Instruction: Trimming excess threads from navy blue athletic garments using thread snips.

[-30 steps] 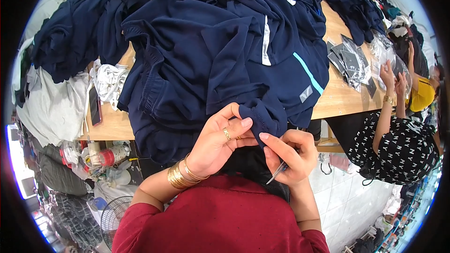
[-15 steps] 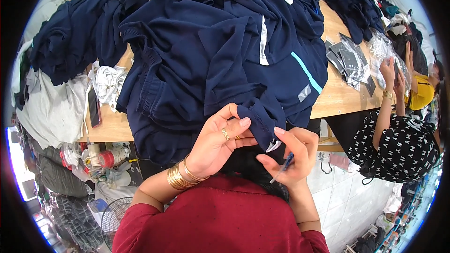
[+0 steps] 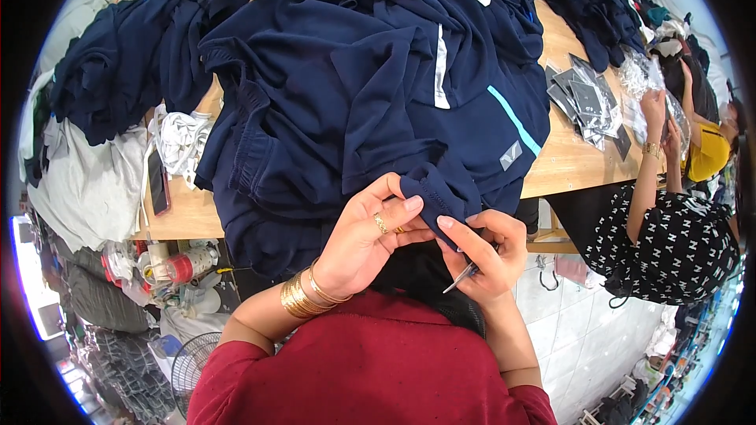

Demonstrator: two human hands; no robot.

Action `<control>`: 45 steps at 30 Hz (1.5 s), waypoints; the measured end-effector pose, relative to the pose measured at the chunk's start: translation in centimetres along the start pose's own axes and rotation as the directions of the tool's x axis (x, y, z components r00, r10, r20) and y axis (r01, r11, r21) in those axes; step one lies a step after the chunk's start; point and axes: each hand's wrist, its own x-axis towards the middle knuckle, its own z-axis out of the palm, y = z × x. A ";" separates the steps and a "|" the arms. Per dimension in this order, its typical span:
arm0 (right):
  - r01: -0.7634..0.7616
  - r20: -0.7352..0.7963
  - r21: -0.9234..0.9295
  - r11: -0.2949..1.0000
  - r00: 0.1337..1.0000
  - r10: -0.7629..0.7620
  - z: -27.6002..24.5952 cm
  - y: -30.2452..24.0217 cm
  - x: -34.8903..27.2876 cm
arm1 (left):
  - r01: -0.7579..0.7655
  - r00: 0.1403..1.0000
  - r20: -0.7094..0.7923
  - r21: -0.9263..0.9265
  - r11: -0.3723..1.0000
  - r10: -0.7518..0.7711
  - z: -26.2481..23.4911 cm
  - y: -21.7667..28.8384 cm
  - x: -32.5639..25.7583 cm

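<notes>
Two pinches on one navy hem point(image 3: 435, 205) at the table's point(image 3: 563, 179) near edge: left hand point(image 3: 364, 240) grips one side, right hand point(image 3: 492, 260) fingertips the other, probably keeping it taut. One slim pointed tool point(image 3: 459, 279), kind unclear, tucked in the right hand, likely to leave fingertips free. Beyond: one big navy pile point(image 3: 315, 94); one phone point(image 3: 159, 185) left; several flat packets point(image 3: 583, 102) right, uncounted where overlapping.

On the table point(image 3: 563, 169), a garment heap point(image 3: 303, 63) lies before the person point(image 3: 370, 366), between a left pile point(image 3: 118, 67) and a right pile point(image 3: 579, 12). Packets point(image 3: 584, 98) sit right of the heap; a phone point(image 3: 160, 189) (near the table's near edge) lies left of it.
</notes>
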 end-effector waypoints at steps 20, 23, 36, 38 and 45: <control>-0.729 0.449 0.680 0.081 0.502 0.740 -1.4 -0.8 3.8 | -0.291 0.956 0.249 0.716 0.635 0.158 -1.0 1.5 1.9; -0.722 0.466 0.691 0.038 0.486 0.739 -1.5 -0.6 3.7 | -0.254 0.964 0.224 0.599 0.759 0.146 -0.7 1.7 1.5; -0.714 0.413 0.694 0.094 0.502 0.760 -0.5 -1.0 4.2 | -0.147 0.987 0.145 0.603 0.784 0.073 -0.3 3.1 0.7; -0.732 0.427 0.672 0.107 0.502 0.752 -0.2 -1.1 4.0 | -0.187 0.980 0.177 0.658 0.729 0.091 -0.1 3.2 0.5; -0.756 0.513 0.600 0.263 0.616 0.598 0.8 -0.9 3.9 | -0.155 0.988 0.130 0.772 0.617 0.085 -0.5 3.3 0.2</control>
